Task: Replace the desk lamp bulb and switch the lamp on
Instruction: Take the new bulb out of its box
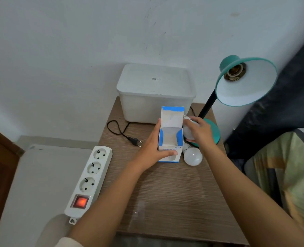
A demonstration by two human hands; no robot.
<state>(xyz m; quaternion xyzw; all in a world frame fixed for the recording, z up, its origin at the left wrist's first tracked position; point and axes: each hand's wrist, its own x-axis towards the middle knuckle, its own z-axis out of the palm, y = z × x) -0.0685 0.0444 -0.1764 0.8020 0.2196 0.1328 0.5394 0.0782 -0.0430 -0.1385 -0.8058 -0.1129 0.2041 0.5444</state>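
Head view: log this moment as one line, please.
left hand: steadies open box | right hand: holds bulb | second bulb: on table | lamp socket: empty | plug: unplugged

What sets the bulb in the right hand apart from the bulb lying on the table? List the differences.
The held bulb is gripped by the right hand beside the open box; the lying bulb rests free on the table, untouched. The held bulb is largely hidden by fingers, base pointing up and away; the lying bulb shows its whole globe, towards the camera. Both are white, frosted and rounded.
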